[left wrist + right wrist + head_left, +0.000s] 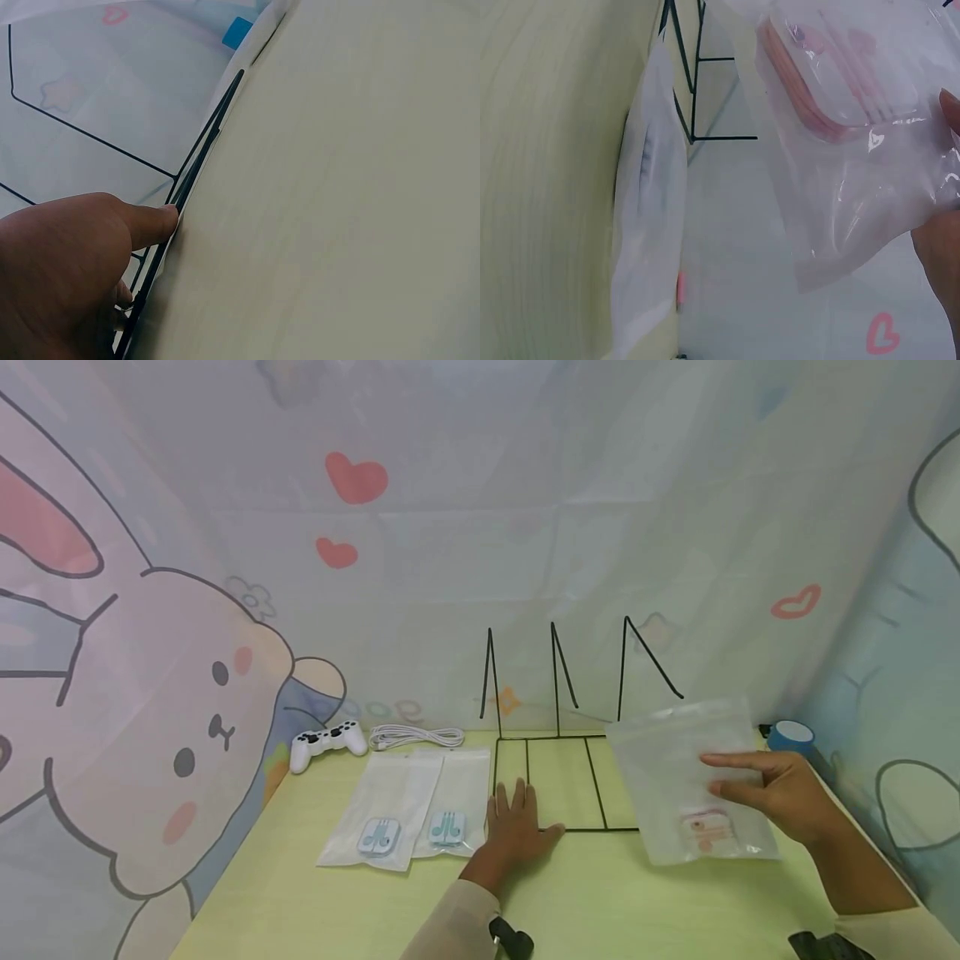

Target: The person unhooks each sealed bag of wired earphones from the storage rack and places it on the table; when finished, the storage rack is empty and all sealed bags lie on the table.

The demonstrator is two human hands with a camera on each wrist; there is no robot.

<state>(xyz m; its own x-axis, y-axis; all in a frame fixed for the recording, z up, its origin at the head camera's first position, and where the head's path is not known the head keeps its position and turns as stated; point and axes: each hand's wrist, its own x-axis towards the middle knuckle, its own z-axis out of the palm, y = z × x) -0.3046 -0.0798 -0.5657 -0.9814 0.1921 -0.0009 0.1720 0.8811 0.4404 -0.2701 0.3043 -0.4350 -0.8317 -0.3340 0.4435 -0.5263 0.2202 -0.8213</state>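
Observation:
My right hand (pixel 776 793) holds a frosted plastic bag (pixel 652 785) upright, over the right end of a black wire rack (pixel 555 737). Low in that bag sits a small clear case with pink earphones (pixel 708 831); the right wrist view shows the pink-edged case (pixel 847 67) up close. My left hand (pixel 517 827) rests with spread fingers at the rack's front left part. In the left wrist view, the thumb (pixel 154 225) touches the rack's front wire (pixel 196 161). Three bent wire prongs rise along the rack's back.
Left of the rack lie two overlapping white bags (pixel 401 777), each with a blue earphone case (pixel 447 828). Behind them are a coiled white cable (pixel 416 737) and a white game controller (pixel 327 745). A roll of blue tape (pixel 791 739) stands at the back right, before the printed curtain.

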